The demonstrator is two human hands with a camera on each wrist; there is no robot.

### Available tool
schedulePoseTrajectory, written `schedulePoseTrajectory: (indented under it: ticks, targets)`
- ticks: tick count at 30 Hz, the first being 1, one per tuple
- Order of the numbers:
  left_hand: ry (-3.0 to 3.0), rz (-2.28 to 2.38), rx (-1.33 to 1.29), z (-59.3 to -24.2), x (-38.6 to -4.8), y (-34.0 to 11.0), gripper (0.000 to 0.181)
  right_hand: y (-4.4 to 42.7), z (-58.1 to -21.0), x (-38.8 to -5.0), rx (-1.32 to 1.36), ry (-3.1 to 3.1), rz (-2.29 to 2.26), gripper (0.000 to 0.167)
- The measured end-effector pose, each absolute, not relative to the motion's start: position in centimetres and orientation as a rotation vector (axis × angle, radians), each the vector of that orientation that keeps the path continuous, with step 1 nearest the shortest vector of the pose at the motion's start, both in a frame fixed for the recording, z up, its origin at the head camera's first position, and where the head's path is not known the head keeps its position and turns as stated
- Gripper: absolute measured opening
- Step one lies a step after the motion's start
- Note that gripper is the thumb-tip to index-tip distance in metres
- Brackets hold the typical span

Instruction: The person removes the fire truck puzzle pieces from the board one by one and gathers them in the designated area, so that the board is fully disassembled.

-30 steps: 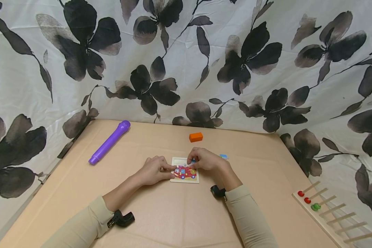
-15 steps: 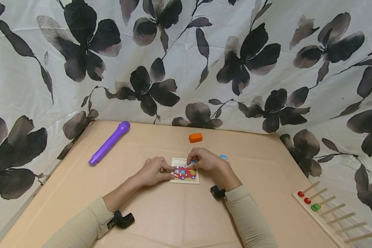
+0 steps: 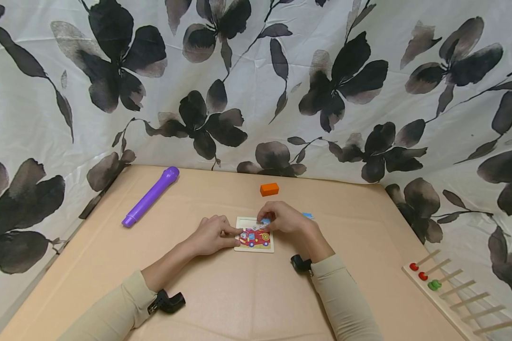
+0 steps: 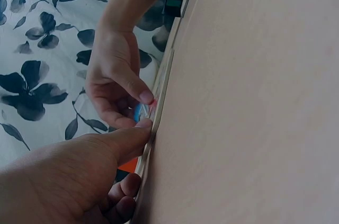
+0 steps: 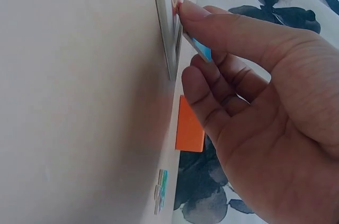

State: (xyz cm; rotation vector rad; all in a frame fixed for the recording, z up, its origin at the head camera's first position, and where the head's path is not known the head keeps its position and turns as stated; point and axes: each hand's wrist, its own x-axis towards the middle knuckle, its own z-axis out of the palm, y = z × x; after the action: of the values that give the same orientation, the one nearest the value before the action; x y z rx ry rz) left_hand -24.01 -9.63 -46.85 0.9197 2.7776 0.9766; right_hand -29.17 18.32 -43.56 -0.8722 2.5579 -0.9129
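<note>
Red-truck puzzle (image 3: pixel 259 242) mid-frame, gripped by left hand (image 3: pixel 213 235) — only top seemingly unfilled; blue piece (image 5: pixel 202 50) pinched in right hand (image 3: pixel 285 218), loose pieces (image 3: pixel 308 215) centre-right.

Soft, even light is filling the head view, leaving the desk (image 3: pixel 222 298) bright. Both wrist views are looking dimmer and hazier. A broad, blurry shadow (image 5: pixel 140 123) is spreading across the desk beside the right hand (image 5: pixel 270 86), its edges fading softly.
</note>
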Motion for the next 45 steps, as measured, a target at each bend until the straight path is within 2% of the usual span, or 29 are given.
schedulePoseTrajectory:
  ticks: [45]
  targets:
    - [2.775, 0.981, 0.927, -46.8, -24.0, -9.7, 0.036, 21.5, -41.3, -29.3, -0.797, 2.574, -1.169, 0.020]
